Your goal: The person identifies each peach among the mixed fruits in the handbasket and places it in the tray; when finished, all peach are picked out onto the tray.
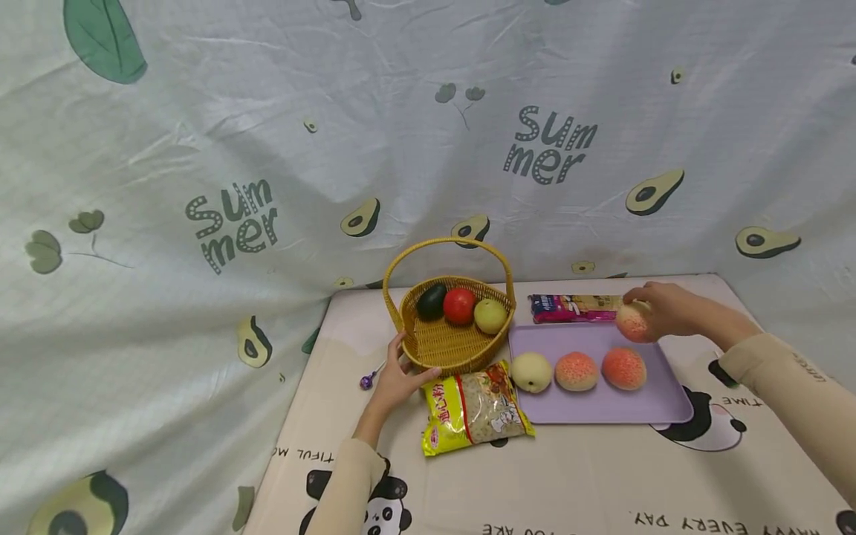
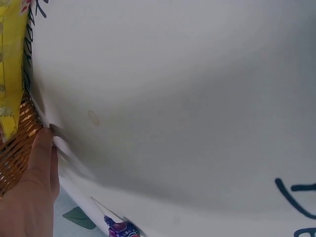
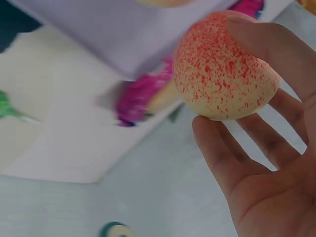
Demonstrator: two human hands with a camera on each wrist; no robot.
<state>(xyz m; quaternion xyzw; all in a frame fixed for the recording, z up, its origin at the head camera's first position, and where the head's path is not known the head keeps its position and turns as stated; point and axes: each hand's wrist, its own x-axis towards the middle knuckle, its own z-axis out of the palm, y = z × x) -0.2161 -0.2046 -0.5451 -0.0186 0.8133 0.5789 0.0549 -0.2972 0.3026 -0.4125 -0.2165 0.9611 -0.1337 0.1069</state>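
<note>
My right hand [image 1: 665, 308] holds a red-speckled peach [image 3: 222, 69] between thumb and fingers, above the back right part of the lilac tray [image 1: 602, 412]. Two more peaches, a middle one [image 1: 576, 371] and a right one [image 1: 625, 368], lie on that tray beside a pale yellow-green round fruit [image 1: 531, 372]. With straight fingers, my left hand [image 1: 394, 383] touches the left side of the wicker basket [image 1: 444, 345]. Inside the basket are a dark green avocado [image 1: 431, 302], a red round fruit [image 1: 459, 306] and a yellow-green fruit [image 1: 490, 316].
A yellow bag of macaroni [image 1: 475, 409] lies in front of the basket, near the tray's left edge. Behind the tray is a long snack packet [image 1: 575, 307]. A purple-wrapped lollipop [image 1: 366, 381] lies left of my left hand. Printed cloth hangs behind the table.
</note>
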